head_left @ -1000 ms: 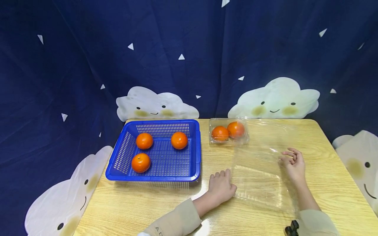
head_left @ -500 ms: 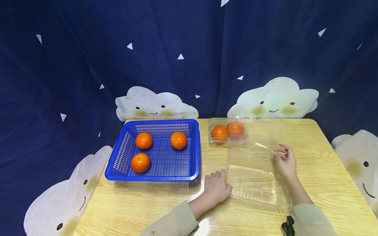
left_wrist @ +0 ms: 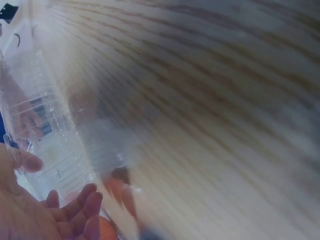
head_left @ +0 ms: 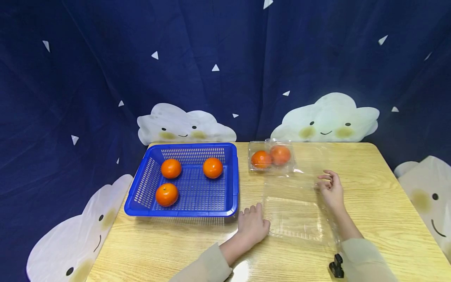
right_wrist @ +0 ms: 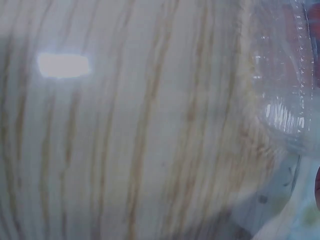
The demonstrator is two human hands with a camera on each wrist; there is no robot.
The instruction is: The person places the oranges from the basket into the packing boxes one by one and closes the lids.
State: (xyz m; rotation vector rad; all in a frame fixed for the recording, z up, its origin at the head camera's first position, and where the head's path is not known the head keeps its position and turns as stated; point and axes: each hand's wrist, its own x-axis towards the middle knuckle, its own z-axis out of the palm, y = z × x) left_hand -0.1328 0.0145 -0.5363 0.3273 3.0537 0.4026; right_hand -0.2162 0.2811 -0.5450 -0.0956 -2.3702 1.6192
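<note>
A clear plastic clamshell box (head_left: pixel 294 219), its lid spread out at the back, lies near the front of the table. My left hand (head_left: pixel 253 225) holds its left edge; in the left wrist view the thumb (left_wrist: pixel 31 163) lies against the plastic side, other fingers bent beside it. My right hand (head_left: pixel 332 192) holds the right side near the fold, fingers curled. Behind, a second clear box (head_left: pixel 254 147) contains two oranges (head_left: pixel 261 159), partly covered by the see-through lid. The right wrist view shows mostly table and some clear plastic (right_wrist: pixel 282 117).
On the left stands a blue plastic basket (head_left: pixel 181 213) with three oranges (head_left: pixel 213 168) inside. A small black device (head_left: pixel 336 266) is by the right sleeve. A dark blue curtain (head_left: pixel 197 78) with cloud pictures hangs behind the wooden table (head_left: pixel 384 219).
Both hands and the clamshell box between them have shifted left, towards the basket. The lid now overlaps more of the box with the oranges. Basket and oranges have stayed put.
</note>
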